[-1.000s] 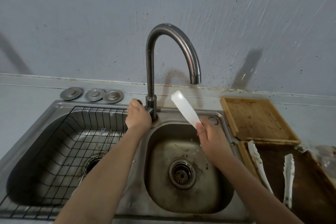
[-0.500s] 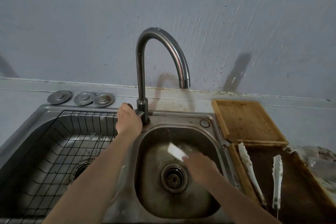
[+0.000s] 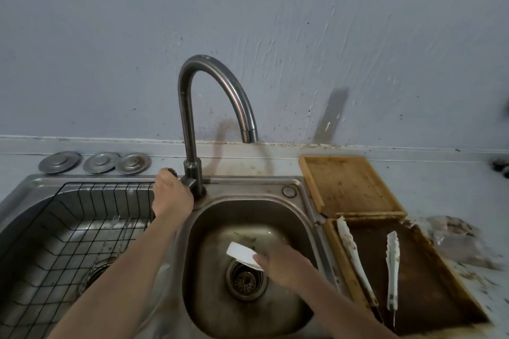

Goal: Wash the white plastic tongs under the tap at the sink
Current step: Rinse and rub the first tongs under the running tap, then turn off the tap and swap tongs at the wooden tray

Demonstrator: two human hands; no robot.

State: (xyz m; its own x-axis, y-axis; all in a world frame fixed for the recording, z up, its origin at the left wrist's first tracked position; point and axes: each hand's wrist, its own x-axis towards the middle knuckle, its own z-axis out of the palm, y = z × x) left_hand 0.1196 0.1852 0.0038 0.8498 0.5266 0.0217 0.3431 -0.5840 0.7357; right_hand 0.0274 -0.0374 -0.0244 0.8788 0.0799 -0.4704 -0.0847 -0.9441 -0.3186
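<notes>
No brand, label or writing is legible on any item. My right hand (image 3: 286, 265) is low in the right basin (image 3: 300, 217) of the steel sink, fingers closed around a white plastic tongs piece (image 3: 243, 254); its flat, rounded, smooth end sticks out to the left, just above the drain strainer (image 3: 246, 281). The rest of it is hidden in my grip. My left hand (image 3: 170, 198) is wrapped over the tap lever at the foot of the tap (image 3: 217, 96), a brushed-metal gooseneck whose spout ends above the right basin; I cannot make out any water running. The left basin holds a black wire rack (image 3: 82, 217). Three round metal plugs (image 3: 95, 163) lie on the ledge behind it. To the right of the sink are two stained wooden trays; the nearer tray (image 3: 440, 283), dark and wet-looking, carries two more white tongs (image 3: 392, 270), soiled with brown marks, lying apart. The wall is grey, rough and speckled.
</notes>
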